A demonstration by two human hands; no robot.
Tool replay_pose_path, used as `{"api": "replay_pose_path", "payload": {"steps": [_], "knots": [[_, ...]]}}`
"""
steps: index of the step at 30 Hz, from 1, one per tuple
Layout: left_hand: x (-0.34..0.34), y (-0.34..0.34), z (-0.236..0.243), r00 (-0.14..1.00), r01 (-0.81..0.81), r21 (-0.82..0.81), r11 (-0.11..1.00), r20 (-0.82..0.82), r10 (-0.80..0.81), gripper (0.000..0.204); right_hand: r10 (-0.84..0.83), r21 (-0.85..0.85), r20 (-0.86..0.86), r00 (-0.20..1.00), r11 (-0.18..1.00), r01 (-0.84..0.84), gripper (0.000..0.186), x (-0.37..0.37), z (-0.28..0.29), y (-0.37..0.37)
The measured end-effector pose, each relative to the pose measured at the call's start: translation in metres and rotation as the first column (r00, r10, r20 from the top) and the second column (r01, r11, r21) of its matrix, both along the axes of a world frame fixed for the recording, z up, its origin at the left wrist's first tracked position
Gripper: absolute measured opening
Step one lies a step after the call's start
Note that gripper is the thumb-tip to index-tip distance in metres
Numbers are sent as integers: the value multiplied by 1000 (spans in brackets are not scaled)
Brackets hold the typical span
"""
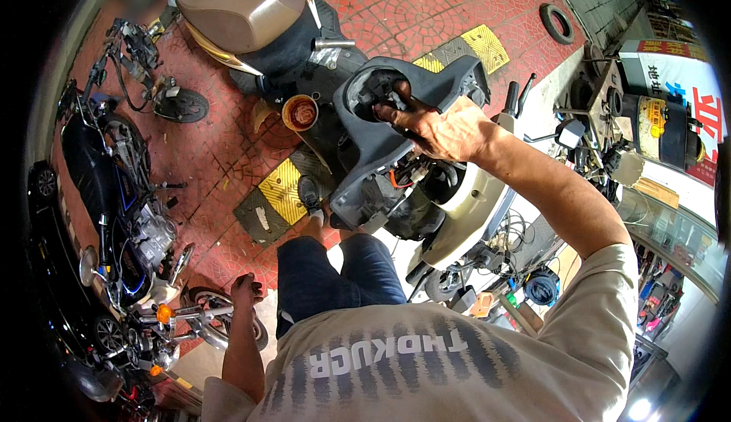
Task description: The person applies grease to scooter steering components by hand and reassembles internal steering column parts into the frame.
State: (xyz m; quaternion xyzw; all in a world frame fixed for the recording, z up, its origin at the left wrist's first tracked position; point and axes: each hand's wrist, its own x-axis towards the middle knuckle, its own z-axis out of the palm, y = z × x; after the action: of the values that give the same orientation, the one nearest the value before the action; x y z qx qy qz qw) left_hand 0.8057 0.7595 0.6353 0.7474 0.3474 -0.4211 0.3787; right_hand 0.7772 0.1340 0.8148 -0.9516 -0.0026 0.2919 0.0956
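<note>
My right hand (pixel 438 126) grips a dark grey plastic handlebar cover (pixel 373 148) of a scooter, fingers hooked into its round opening near the top. The cover is lifted and tilted above the cream-coloured scooter front (pixel 464 209), where loose wires and connectors (pixel 407 174) show beneath it. My left hand (pixel 245 288) hangs low at my side, fingers curled, holding nothing that I can see. My legs in blue jeans (pixel 335 273) stand beside the scooter.
The scooter's brown seat (pixel 240 3) lies ahead. A small orange-rimmed cup (pixel 300 112) sits on the red brick paving. Yellow-and-black ramps (pixel 282 190) lie by my feet. A dark motorcycle (pixel 114 193) stands left; tools and parts crowd the right.
</note>
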Motion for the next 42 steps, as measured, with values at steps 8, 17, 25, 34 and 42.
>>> {"api": "replay_pose_path", "payload": {"steps": [8, 17, 25, 34, 42], "knots": [[-2, 6, -9, 1000, 3, -9, 1000, -18, -4, 28, 115, -97, 260, 959, 991, -93, 65, -7, -11, 1], [-1, 9, -13, 1000, 15, -12, 1000, -10, -15, 32, -1, 25, 286, 958, 1000, -7, 67, -15, -14, 2], [1, 13, -14, 998, 26, 22, 999, -62, -24, 37, -629, 453, 30, 777, 701, 551, 56, -33, -8, 24], [10, 5, -21, 999, 19, -6, 1000, -40, -19, 25, -727, 528, -79, 682, 549, 648, 35, -26, -20, 24], [11, 10, -24, 1000, 27, 27, 999, -11, -27, 21, -786, 695, -145, 601, 352, 627, 41, -41, -32, 24]]}}
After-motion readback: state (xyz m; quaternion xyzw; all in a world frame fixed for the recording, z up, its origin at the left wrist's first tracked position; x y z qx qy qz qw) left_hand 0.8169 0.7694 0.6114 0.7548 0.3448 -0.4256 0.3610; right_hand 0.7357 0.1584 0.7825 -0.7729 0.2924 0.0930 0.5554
